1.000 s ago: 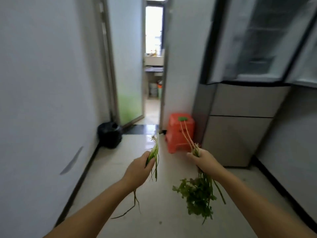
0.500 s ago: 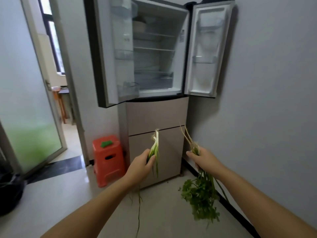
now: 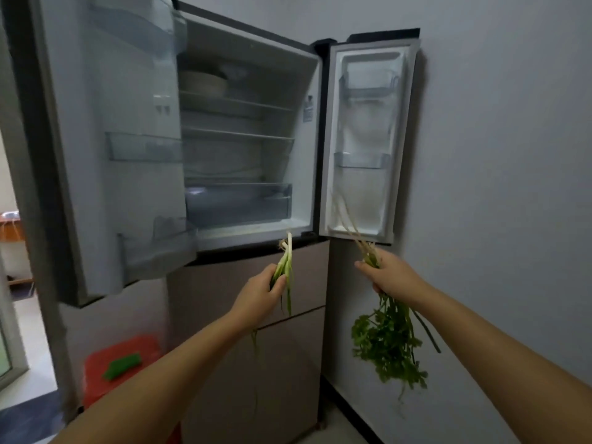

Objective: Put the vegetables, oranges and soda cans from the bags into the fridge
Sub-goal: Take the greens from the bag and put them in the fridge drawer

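Observation:
My left hand (image 3: 259, 296) grips a thin bunch of green onions (image 3: 286, 262), white root ends up, long leaves trailing down below my wrist. My right hand (image 3: 392, 278) holds a bunch of cilantro (image 3: 389, 344) by its stems, pale roots pointing up and the leafy tops hanging down. Both hands are raised in front of the fridge (image 3: 243, 174), just below its upper compartment. Both upper doors stand open. Inside are glass shelves, a clear drawer (image 3: 238, 203) at the bottom, and a bowl (image 3: 201, 83) on the top shelf.
The left door (image 3: 105, 129) swings out wide toward me with clear bins; the right door (image 3: 365, 139) lies near the grey wall (image 3: 512, 155). Two shut beige drawers (image 3: 256, 315) sit below. A red stool (image 3: 118, 363) with a green item stands at lower left.
The view has swung from the hallway to the fridge and closed in on it. Both hands, still holding the greens, have risen toward the open compartment.

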The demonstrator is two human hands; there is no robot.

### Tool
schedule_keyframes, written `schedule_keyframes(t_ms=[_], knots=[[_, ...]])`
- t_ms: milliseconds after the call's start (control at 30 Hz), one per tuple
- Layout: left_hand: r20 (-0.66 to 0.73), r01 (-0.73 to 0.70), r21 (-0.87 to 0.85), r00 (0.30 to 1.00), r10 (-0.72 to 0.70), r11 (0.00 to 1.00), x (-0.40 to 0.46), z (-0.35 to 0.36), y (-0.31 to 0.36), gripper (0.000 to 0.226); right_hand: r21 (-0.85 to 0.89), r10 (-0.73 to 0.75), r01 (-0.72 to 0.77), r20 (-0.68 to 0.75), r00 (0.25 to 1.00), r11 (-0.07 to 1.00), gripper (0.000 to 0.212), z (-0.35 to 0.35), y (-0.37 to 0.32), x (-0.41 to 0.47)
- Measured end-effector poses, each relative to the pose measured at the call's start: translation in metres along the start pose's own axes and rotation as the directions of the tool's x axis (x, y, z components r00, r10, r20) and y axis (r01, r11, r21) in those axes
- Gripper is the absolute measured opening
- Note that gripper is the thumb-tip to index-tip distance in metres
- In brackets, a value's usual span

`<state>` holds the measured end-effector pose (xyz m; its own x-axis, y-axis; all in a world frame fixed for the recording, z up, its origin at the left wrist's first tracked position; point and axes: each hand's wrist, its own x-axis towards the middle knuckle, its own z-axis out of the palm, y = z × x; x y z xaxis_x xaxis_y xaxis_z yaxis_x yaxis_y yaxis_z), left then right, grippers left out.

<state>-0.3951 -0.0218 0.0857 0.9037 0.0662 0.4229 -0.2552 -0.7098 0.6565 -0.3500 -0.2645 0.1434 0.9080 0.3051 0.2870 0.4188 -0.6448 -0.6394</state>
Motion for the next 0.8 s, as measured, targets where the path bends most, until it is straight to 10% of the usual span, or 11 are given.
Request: schedule_keyframes(t_ms=[533, 800], knots=[[-0.375, 0.100, 0.027, 0.923, -0.083, 0.995, 0.319, -0.014, -0.129, 0.021, -0.079, -0.345, 0.354, 0.104, 0.933, 0.932, 0.023, 0.079, 0.000, 0.408], [-0.721, 0.170, -0.007, 0.682, -0.123, 0.985, 0.438, -0.067, -0.199, 0.023, -0.339, -0.583, 0.588, 0.129, 0.802, 0.734, 0.024, 0.139, -0.070, 0.595]])
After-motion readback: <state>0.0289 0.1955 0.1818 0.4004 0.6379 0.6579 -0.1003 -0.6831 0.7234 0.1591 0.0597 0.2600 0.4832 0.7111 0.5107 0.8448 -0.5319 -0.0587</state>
